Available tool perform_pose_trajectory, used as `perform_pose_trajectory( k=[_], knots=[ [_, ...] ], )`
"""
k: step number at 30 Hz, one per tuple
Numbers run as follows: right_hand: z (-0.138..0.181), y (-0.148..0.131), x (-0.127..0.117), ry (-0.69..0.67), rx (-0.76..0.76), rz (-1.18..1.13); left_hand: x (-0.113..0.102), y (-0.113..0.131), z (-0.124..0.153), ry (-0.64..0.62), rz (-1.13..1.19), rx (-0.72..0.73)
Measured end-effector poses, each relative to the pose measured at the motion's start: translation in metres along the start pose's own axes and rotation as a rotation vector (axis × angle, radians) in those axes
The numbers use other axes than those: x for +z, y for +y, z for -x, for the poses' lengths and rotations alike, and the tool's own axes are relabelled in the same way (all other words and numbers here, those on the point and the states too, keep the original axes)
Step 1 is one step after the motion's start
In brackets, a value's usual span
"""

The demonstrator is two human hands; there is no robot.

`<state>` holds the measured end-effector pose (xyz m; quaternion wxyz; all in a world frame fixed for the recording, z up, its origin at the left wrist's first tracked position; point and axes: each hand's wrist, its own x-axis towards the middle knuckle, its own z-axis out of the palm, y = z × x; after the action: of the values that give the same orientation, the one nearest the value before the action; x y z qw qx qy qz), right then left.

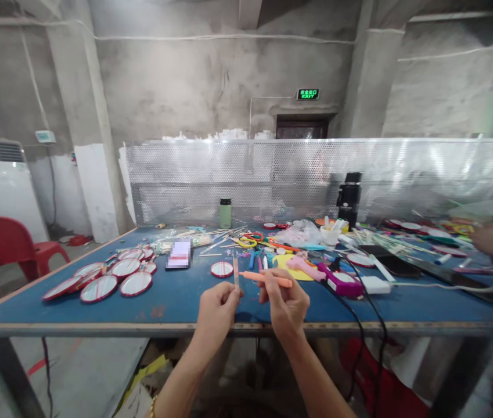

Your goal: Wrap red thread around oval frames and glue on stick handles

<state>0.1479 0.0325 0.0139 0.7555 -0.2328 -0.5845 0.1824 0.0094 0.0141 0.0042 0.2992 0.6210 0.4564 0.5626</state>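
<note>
Stick point(236, 274) standing upright, left hand point(216, 307) pinching its base. Orange pen point(267, 279) lying level, tip pointing left, right hand point(287, 303) gripping above counter point(172, 299).

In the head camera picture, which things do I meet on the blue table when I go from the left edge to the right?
Group of round mirrors → blurred card → single round mirror → thin stick held upright in the left hand → orange pen in the right hand → purple glue gun → white adapter.
</note>
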Motion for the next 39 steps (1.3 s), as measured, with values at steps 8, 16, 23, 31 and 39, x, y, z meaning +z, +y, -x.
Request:
perform_pose_trajectory(
  k=[8,16,23,31,39],
  knots=[
    [0.0013,-0.0028,-0.0005,-0.039,-0.007,-0.046,0.001,-0.0022,-0.0003,0.004,0.019,0.006],
    [0.0014,-0.0008,-0.0002,0.038,-0.009,-0.015,0.0001,-0.0008,0.0013,0.006,0.01,-0.001],
    [0.0021,-0.0055,-0.0007,-0.022,-0.012,-0.035,0.0003,-0.0007,0.0002,0.002,-0.004,0.006],
    [0.0032,0.0002,-0.0013,0.029,0.0,0.0,-0.0001,-0.0006,0.0006,0.003,-0.008,0.006],
    [0.003,-0.0023,-0.0005,-0.031,-0.007,-0.019,-0.0003,-0.001,0.0017,-0.003,-0.001,-0.001]
  ],
)
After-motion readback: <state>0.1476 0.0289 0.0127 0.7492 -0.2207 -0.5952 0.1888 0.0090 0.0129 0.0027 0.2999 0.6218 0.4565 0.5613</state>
